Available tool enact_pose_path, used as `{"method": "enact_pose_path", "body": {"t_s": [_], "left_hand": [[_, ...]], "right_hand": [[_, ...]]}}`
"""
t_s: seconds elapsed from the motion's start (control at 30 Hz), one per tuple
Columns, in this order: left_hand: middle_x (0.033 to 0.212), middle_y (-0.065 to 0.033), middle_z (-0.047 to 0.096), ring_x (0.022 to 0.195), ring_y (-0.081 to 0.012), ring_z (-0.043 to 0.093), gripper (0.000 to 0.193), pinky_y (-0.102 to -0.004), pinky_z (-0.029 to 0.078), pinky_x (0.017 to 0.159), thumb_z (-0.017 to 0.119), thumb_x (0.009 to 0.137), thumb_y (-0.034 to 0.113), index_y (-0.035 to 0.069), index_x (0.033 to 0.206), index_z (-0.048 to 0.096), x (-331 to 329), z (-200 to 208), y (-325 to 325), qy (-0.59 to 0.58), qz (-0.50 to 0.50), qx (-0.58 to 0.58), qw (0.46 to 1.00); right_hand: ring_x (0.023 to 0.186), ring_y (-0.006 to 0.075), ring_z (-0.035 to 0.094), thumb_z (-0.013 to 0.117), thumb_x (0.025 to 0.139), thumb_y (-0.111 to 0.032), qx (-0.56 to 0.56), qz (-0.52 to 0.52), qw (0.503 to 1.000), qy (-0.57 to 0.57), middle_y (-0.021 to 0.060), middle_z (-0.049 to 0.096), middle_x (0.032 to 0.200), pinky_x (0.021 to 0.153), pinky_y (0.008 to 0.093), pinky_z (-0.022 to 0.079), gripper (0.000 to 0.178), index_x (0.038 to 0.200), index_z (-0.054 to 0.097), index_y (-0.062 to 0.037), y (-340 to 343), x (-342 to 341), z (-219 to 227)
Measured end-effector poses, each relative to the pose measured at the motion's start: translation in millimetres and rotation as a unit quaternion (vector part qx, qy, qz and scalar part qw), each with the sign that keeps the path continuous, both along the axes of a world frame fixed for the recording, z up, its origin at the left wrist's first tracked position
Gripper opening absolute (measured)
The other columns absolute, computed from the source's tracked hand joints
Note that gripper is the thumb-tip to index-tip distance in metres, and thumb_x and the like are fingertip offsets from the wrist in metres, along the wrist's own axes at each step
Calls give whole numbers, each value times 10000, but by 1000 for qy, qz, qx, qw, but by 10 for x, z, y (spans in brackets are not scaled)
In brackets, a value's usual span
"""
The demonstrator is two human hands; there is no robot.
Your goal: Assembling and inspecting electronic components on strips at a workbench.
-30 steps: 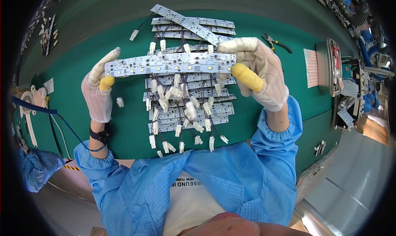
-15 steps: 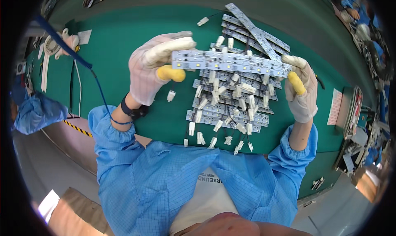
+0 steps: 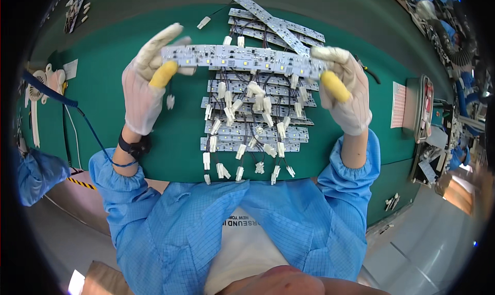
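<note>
An LED strip board (image 3: 242, 57) spans both grips: left hand (image 3: 144, 91) and right hand (image 3: 346, 96) each pinch one end, seemingly presenting it for inspection; moving it calls for even support. Bodyward of the grips, wired LED boards (image 3: 232, 145) cover the bench (image 3: 172, 158).

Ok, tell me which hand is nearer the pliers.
Right. The right hand is just left of the pliers; the left hand is much farther left, at the other end of the held strip.
</note>
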State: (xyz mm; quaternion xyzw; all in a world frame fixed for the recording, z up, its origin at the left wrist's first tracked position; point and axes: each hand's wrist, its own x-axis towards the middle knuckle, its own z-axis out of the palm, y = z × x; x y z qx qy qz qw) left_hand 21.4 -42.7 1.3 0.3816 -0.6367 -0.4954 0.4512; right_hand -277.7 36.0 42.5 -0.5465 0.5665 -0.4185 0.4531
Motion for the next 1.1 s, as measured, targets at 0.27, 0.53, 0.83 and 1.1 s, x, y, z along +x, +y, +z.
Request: {"method": "enact_pose_path", "body": {"t_s": [0.27, 0.53, 0.83, 1.1], "left_hand": [[925, -130, 667, 818, -189, 663, 603, -279, 525, 723, 651, 802, 471, -41, 1112, 576, 40, -122, 10, 117, -125, 96, 980], [992, -76, 683, 718, -152, 597, 213, -243, 465, 685, 538, 933, 192, 12, 1003, 627, 51, -93, -59, -243, 9, -214, 946], [773, -73, 691, 745, -121, 632, 611, -255, 468, 755, 377, 950, 509, -28, 1182, 554, 95, -48, -50, -81, -96, 4, 992], [1074, -150, 592, 924, -189, 588, 472, -309, 462, 896, 417, 968, 378, -4, 1241, 461, -109, -152, 48, 283, -146, 164, 934]], "right_hand": [[676, 88, 490, 502, 922, -363, -72, -6, 994, 81, 0, 562, 889, 581, 245, 400, 379, 1060, 564, -15, -50, -136, -177], [651, 56, 490, 583, 835, -159, -50, -17, 999, -5, -14, 530, 811, 540, 190, 386, 169, 921, 558, -15, 58, -79, -136], [627, 264, 525, 599, 705, -24, -293, 120, 896, 311, 90, 558, 781, 579, 343, 448, 397, 1095, 525, -1, -72, -292, -343], [832, 74, 485, 567, 893, -212, -179, 137, 963, 148, 47, 532, 954, 729, 216, 404, 351, 1143, 504, 26, -64, -7, -94]]}}
